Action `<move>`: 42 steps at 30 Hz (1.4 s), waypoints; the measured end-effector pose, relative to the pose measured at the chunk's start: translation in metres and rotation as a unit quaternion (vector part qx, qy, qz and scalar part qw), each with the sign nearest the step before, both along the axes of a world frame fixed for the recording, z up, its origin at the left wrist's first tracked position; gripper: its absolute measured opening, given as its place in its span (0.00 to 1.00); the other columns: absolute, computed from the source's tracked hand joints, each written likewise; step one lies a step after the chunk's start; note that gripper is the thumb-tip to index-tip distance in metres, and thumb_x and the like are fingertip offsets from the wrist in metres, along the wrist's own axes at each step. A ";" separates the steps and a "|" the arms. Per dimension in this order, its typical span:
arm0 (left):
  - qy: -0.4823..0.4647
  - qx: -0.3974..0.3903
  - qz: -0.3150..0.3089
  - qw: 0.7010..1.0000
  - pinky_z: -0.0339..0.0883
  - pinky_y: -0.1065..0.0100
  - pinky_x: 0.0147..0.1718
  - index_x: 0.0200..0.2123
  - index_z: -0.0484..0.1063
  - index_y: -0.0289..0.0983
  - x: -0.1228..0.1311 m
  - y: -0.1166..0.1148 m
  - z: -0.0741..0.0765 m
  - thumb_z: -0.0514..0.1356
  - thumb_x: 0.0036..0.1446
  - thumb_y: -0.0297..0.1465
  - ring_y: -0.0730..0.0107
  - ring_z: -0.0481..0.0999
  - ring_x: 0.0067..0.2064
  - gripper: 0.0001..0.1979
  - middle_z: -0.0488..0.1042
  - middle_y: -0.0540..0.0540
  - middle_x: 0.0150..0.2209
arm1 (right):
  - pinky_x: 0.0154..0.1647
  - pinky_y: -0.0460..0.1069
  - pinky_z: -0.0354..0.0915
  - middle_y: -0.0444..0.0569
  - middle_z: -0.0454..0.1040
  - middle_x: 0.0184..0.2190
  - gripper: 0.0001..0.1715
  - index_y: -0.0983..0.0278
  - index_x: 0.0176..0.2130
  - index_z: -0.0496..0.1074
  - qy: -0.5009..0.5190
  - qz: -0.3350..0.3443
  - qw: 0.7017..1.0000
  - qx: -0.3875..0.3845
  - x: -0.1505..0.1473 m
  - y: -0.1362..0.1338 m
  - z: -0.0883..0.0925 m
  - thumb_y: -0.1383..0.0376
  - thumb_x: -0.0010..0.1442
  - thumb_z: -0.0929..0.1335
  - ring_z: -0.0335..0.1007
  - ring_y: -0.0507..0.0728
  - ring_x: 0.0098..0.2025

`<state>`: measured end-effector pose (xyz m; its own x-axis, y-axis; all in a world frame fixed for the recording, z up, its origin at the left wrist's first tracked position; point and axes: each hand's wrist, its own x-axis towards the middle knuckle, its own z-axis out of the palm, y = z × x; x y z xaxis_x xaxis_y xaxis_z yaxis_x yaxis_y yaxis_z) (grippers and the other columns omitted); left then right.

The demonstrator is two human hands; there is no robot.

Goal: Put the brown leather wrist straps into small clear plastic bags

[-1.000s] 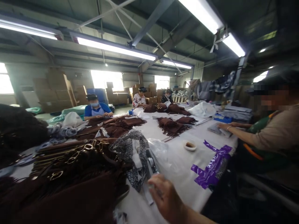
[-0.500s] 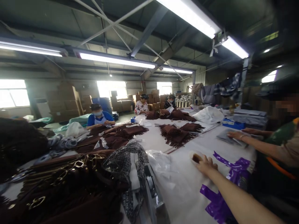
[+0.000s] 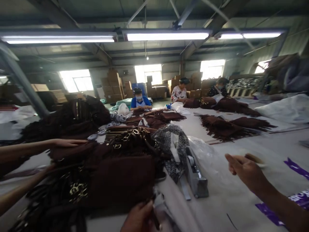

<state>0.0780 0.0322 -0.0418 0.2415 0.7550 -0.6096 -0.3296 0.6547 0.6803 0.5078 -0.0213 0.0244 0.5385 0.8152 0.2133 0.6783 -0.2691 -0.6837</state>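
Observation:
My left hand [image 3: 140, 216], cut off by the bottom edge, is closed around what looks like a dark brown strap [image 3: 156, 219]. Just beyond it lies a brown bag [image 3: 122, 180] in a heap of similar bags with gold-coloured buckles. To the right, my right hand [image 3: 245, 169] hovers over the white table [image 3: 217, 190] with its fingers curled together. What they hold, if anything, does not show. Behind that hand is a roll of tape [image 3: 256, 159], partly hidden. Between my hands stands a grey tape dispenser [image 3: 198, 177].
A co-worker's hand [image 3: 70, 142] rests on the bags at left. Black-and-white fabric [image 3: 172, 135] and clear plastic [image 3: 202, 146] lie by the dispenser. Purple packaging [image 3: 269, 212] is at right. Brown fringed pieces [image 3: 227, 127] lie farther back; several people sit across the table.
The view has swung left. My right hand has come off the tape roll, moving left, with fingers now curled. My left hand and a co-worker's arms at left have come into view.

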 end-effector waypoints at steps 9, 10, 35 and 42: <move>-0.052 0.018 -0.036 0.998 0.57 0.80 0.18 0.33 0.74 0.33 -0.007 -0.010 0.005 0.72 0.44 0.31 0.81 0.68 0.21 0.14 0.73 0.52 0.24 | 0.26 0.47 0.51 0.42 0.61 0.19 0.29 0.64 0.19 0.65 0.139 0.316 0.933 -0.101 -0.260 0.015 -0.028 0.48 0.61 0.60 0.58 0.52 0.25; -0.054 0.020 -0.041 0.998 0.56 0.80 0.18 0.33 0.74 0.33 -0.008 -0.011 0.006 0.72 0.43 0.31 0.81 0.68 0.21 0.15 0.73 0.52 0.24 | 0.26 0.47 0.50 0.41 0.58 0.17 0.28 0.64 0.17 0.63 0.127 0.307 0.938 -0.100 -0.267 0.021 -0.030 0.49 0.60 0.61 0.57 0.52 0.25; -0.055 0.067 0.033 0.996 0.67 0.78 0.23 0.34 0.75 0.33 -0.002 0.000 0.033 0.71 0.46 0.29 0.74 0.77 0.30 0.11 0.78 0.46 0.30 | 0.31 0.47 0.57 0.44 0.73 0.22 0.13 0.66 0.24 0.76 0.197 0.233 0.941 -0.145 -0.268 -0.027 -0.027 0.59 0.52 0.70 0.67 0.55 0.29; -0.032 0.080 0.025 0.996 0.67 0.77 0.23 0.35 0.75 0.32 -0.002 -0.002 0.031 0.72 0.44 0.31 0.73 0.77 0.29 0.14 0.78 0.44 0.30 | 0.30 0.47 0.55 0.44 0.73 0.21 0.15 0.66 0.23 0.77 0.197 0.235 0.940 -0.148 -0.266 -0.028 -0.028 0.58 0.52 0.69 0.66 0.54 0.28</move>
